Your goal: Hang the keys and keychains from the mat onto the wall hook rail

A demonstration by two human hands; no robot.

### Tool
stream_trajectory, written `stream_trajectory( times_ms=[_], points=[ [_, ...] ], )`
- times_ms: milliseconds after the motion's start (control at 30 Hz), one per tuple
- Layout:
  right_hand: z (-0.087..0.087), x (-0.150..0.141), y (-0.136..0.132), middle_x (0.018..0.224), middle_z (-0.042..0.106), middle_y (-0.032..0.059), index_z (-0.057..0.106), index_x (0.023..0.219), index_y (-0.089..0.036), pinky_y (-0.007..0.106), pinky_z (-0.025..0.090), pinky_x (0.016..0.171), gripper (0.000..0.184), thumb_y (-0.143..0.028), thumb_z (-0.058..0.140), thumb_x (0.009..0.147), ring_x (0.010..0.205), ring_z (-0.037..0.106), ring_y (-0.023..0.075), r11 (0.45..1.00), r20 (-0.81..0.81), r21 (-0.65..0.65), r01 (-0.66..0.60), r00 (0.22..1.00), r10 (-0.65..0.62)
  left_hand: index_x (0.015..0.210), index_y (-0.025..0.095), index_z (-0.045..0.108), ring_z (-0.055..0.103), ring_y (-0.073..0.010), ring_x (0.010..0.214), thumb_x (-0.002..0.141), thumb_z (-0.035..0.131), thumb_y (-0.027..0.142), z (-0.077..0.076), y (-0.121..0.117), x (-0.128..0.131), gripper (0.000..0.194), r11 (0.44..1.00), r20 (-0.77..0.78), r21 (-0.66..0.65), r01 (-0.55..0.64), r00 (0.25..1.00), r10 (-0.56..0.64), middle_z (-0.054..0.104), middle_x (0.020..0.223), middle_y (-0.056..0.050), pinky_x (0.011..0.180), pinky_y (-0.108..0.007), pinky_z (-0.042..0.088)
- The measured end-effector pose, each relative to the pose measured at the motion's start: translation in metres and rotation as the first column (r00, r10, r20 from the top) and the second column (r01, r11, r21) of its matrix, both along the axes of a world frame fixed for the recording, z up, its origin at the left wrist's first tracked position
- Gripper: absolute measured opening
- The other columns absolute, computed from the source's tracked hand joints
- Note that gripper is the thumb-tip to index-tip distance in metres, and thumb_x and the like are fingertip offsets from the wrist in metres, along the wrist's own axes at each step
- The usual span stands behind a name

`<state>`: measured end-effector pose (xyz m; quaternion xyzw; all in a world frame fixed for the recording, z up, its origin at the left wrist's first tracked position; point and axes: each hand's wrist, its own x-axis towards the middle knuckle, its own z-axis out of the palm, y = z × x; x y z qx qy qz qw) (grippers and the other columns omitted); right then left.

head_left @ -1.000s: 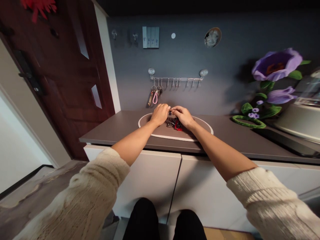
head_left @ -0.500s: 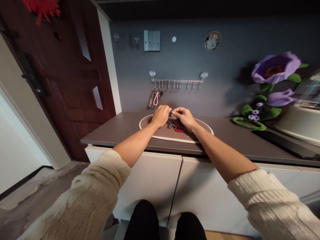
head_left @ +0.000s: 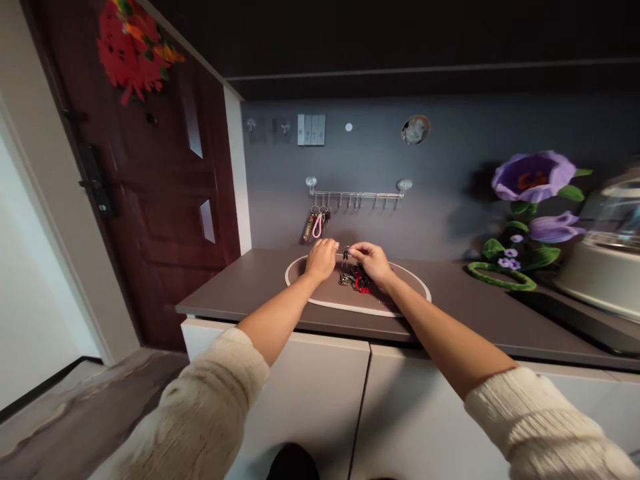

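Note:
My right hand pinches a key ring between thumb and fingertips, with small dark keys hanging from it. Just left of the ring is my left hand, its fingers curled together; what they hold, if anything, is hidden. A small gap parts it from the ring. Below both hands a pile of keys with a red strap lies on an oval mat with a pale rim. My right hand partly covers the pile.
On the wall behind, a clear hook rail carries keys with a pink loop at its left end. Purple fabric flowers and a pale domed appliance stand right on the counter. A dark red door is left.
My hands have drawn apart: the left no longer touches the key ring, which stays in my right hand. The camera has tilted up, so the scene sits lower.

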<state>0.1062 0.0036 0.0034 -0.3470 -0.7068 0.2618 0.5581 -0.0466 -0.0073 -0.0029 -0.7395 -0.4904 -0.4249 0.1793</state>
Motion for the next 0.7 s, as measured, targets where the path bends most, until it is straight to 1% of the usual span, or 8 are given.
stream_trajectory(
  times_ms=[133, 267, 367, 467, 567, 700],
  points=[
    [0.006, 0.003, 0.004, 0.071, 0.062, 0.0026, 0.061, 0.07, -0.015, 0.028, 0.04, 0.07, 0.027, -0.04, 0.06, 0.063, 0.066, 0.053, 0.013, 0.998, 0.001, 0.029, 0.064, 0.998, -0.064, 0.079, 0.017, 0.053, 0.051, -0.0174, 0.083, 0.091, 0.027, 0.024, -0.001, 0.002, -0.002, 0.03, 0.999, 0.005, -0.027, -0.034, 0.999, 0.035, 0.06, 0.084, -0.006, 0.075, -0.029, 0.037],
    [0.016, 0.004, 0.012, 0.073, 0.064, 0.0035, 0.062, 0.07, -0.015, 0.028, 0.04, 0.07, 0.022, -0.037, 0.058, 0.065, 0.068, 0.054, 0.0139, 0.988, 0.057, 0.078, 0.134, 0.989, -0.138, 0.078, 0.017, 0.053, 0.052, -0.017, 0.084, 0.091, 0.027, 0.024, -0.003, 0.004, -0.005, 0.03, 0.997, 0.026, -0.054, -0.062, 0.998, 0.063, 0.06, 0.084, -0.007, 0.077, -0.029, 0.037],
    [0.029, 0.003, 0.02, 0.073, 0.064, 0.0032, 0.062, 0.07, -0.016, 0.027, 0.04, 0.07, 0.02, -0.034, 0.058, 0.065, 0.068, 0.054, 0.0137, 0.987, 0.096, 0.085, 0.133, 0.985, -0.141, 0.077, 0.017, 0.054, 0.053, -0.017, 0.082, 0.09, 0.027, 0.024, -0.004, 0.007, -0.007, 0.03, 0.991, 0.075, -0.089, -0.098, 0.992, 0.105, 0.061, 0.083, -0.007, 0.076, -0.029, 0.037],
    [0.045, -0.002, 0.029, 0.071, 0.063, 0.0024, 0.062, 0.07, -0.015, 0.025, 0.039, 0.065, 0.02, -0.034, 0.057, 0.064, 0.065, 0.053, 0.0126, 0.987, 0.104, 0.067, 0.144, 0.983, -0.15, 0.076, 0.017, 0.053, 0.054, -0.0169, 0.081, 0.09, 0.028, 0.023, -0.007, 0.011, -0.007, 0.03, 0.987, 0.121, -0.116, -0.112, 0.985, 0.126, 0.061, 0.083, -0.007, 0.074, -0.029, 0.037],
    [0.06, -0.009, 0.04, 0.068, 0.062, 0.0019, 0.061, 0.069, -0.015, 0.024, 0.039, 0.061, 0.019, -0.033, 0.057, 0.064, 0.062, 0.051, 0.0115, 0.983, 0.101, 0.056, 0.177, 0.978, -0.182, 0.075, 0.017, 0.053, 0.054, -0.0171, 0.081, 0.09, 0.029, 0.023, -0.009, 0.015, -0.007, 0.029, 0.987, 0.14, -0.131, -0.093, 0.984, 0.111, 0.062, 0.082, -0.007, 0.074, -0.028, 0.037],
    [0.077, -0.02, 0.054, 0.066, 0.061, 0.0017, 0.061, 0.068, -0.014, 0.023, 0.039, 0.06, 0.018, -0.031, 0.056, 0.064, 0.061, 0.051, 0.0107, 0.974, 0.083, 0.055, 0.222, 0.971, -0.226, 0.073, 0.017, 0.054, 0.055, -0.0167, 0.08, 0.09, 0.03, 0.025, -0.011, 0.017, -0.005, 0.03, 0.987, 0.157, -0.143, -0.069, 0.983, 0.092, 0.062, 0.081, -0.006, 0.073, -0.028, 0.037]
  ],
)
